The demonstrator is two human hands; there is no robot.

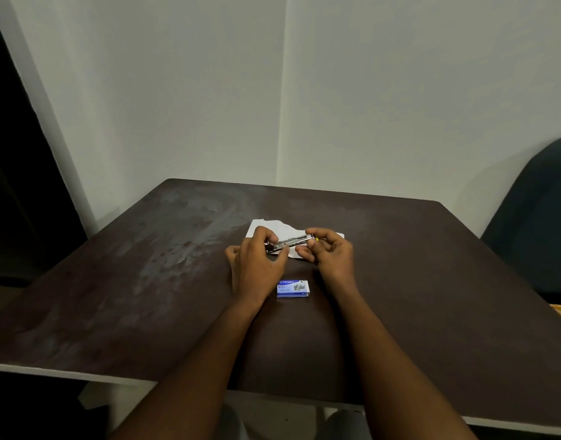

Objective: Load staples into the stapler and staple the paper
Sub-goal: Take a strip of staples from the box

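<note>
A small metal stapler (pixel 291 242) is held between both hands just above the middle of the dark table (pixel 146 281). My left hand (pixel 257 262) grips its left end. My right hand (pixel 330 252) pinches its right end, where a bit of yellow shows. A torn white sheet of paper (pixel 285 228) lies on the table under and behind the stapler, partly hidden by my hands. A blue staple box (pixel 293 289) lies shut on the table between my wrists, nearer to me.
The table stands in a corner with pale walls behind it. A dark chair back (pixel 539 217) rises at the right edge. A dark doorway is at the far left. The table's near edge is white.
</note>
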